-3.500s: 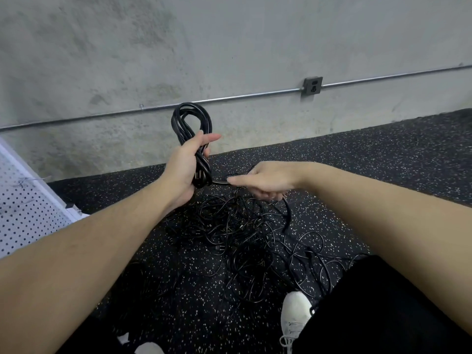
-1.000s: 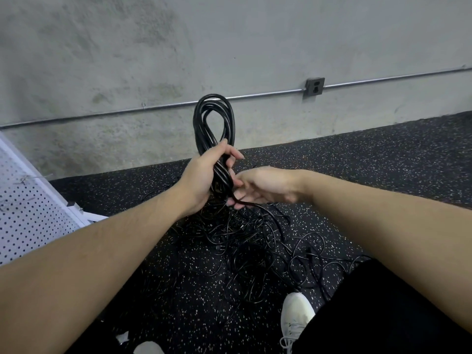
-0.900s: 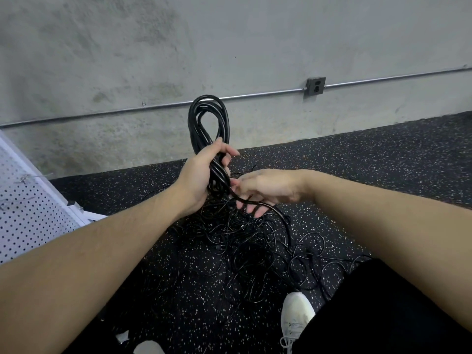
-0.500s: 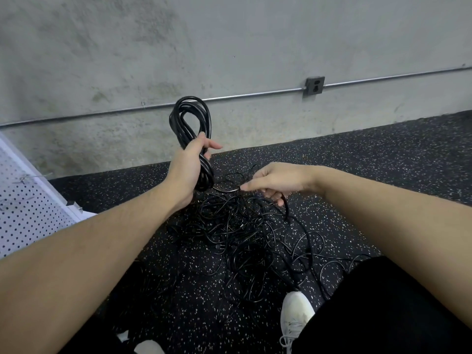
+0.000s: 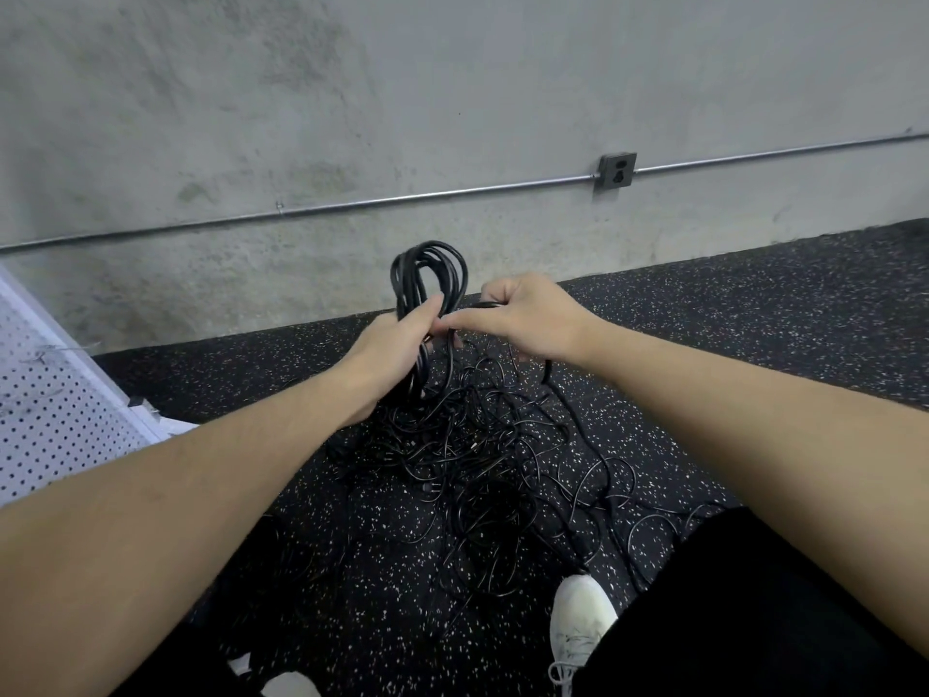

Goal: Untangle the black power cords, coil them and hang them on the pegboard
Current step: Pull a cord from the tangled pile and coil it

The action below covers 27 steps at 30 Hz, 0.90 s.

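Two hands work on one bundle of black power cord. Coiled black rubber-sheathed cord (image 5: 427, 289): several loops gathered into a narrow upright hank, the top loop standing above the hands against the grey concrete wall (image 5: 452, 93), the lower part running down through the left fist to the floor. Left hand (image 5: 397, 344): fingers curled round the waist of the hank, thumb laid along its front. Right hand (image 5: 528, 314): fingers curled, index and thumb pinching a short length of the same cord just right of the hank; the two hands touch at the fingertips. A free strand drops from under the right hand to the floor.

Tangled heap of thin black cords (image 5: 477, 455) lies on the black speckled rubber floor (image 5: 754, 319) directly below the hands, loops spreading toward the white sneaker (image 5: 578, 621) at bottom right. White perforated pegboard (image 5: 50, 410) leans at the left edge, well apart from the hank. Grey metal outlet box (image 5: 616, 171) sits on the wall conduit.

Change against half a second ago: right hand has come up from the heap and closed in against the left; then it was apart, drawing a strand sideways. Hank sits further right in view.
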Motion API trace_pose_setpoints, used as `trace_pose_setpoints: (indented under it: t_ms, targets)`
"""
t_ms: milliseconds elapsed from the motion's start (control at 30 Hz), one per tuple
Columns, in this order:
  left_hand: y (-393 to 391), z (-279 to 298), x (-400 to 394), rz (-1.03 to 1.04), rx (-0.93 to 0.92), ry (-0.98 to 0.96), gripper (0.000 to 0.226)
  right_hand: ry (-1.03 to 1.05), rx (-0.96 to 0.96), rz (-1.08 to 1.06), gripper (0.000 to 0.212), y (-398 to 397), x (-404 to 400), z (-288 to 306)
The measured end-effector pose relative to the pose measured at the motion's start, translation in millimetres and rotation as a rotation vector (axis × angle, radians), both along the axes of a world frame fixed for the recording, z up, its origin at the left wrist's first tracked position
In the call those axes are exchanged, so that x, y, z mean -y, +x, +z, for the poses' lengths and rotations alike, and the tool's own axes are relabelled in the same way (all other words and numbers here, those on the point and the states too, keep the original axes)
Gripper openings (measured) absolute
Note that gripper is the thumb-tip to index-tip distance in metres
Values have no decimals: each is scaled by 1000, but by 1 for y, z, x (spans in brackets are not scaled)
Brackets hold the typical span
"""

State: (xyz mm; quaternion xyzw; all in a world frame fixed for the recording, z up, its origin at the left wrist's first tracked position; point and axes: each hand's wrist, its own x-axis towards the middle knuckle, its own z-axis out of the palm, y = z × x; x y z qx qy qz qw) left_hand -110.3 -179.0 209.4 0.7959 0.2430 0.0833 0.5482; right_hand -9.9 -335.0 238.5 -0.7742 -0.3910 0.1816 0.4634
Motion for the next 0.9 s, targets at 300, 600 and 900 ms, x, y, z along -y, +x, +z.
trace_pose_setpoints:
  t_ms: [300,600,900]
  targets:
    - [4,1,12,-254,-56,233,23,-21,-239,-2,43,2,-4,1]
    - [-4,-10,6,-164,-89,116,22,34,52,29,11,12,12,-2]
    - [-4,-7,-1,-169,-27,23,28,77,148,-65,22,25,12,0]
